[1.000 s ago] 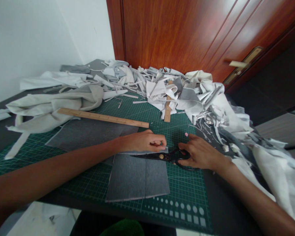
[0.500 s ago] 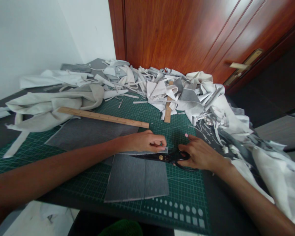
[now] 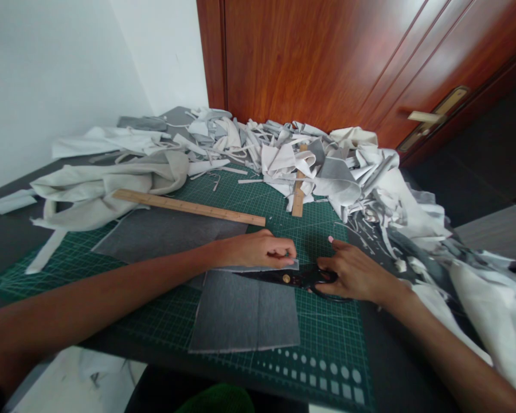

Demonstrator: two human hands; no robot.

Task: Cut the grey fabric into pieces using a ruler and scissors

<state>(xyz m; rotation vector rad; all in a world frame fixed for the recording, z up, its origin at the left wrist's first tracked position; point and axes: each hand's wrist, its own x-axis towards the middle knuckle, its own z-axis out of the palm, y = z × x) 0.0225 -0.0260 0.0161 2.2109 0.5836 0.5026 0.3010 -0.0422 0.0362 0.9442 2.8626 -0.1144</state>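
The person's left hand (image 3: 254, 251) lies curled and narrow, its fingers bent inward with the tips coming down on a pale strip of fabric (image 3: 258, 267) along the top edge of a grey felt-like panel (image 3: 244, 311); whether it pinches the strip or only presses it cannot be told from this view. The right hand (image 3: 356, 274) is closed around the looped handles of black tailor's shears (image 3: 293, 277), with its fingers folded over them and its index finger extended above. The shears lie nearly flat along the panel's top edge, with their brass pivot screw showing and their blades pointing left toward the left hand, the tips hidden beneath it. The panel rests on a green self-healing cutting mat (image 3: 322, 335), which sits on a dark tabletop (image 3: 395, 350). Beyond the hands, a darker grey fabric sheet (image 3: 163, 236) lies partly under a wooden ruler (image 3: 189, 207), and a second wooden ruler (image 3: 298, 192) lies against a heap of white and grey fabric offcuts (image 3: 279, 158). A crumpled beige cloth (image 3: 107, 189) lies at the far left, and a wooden door (image 3: 309, 57) stands behind the heap.
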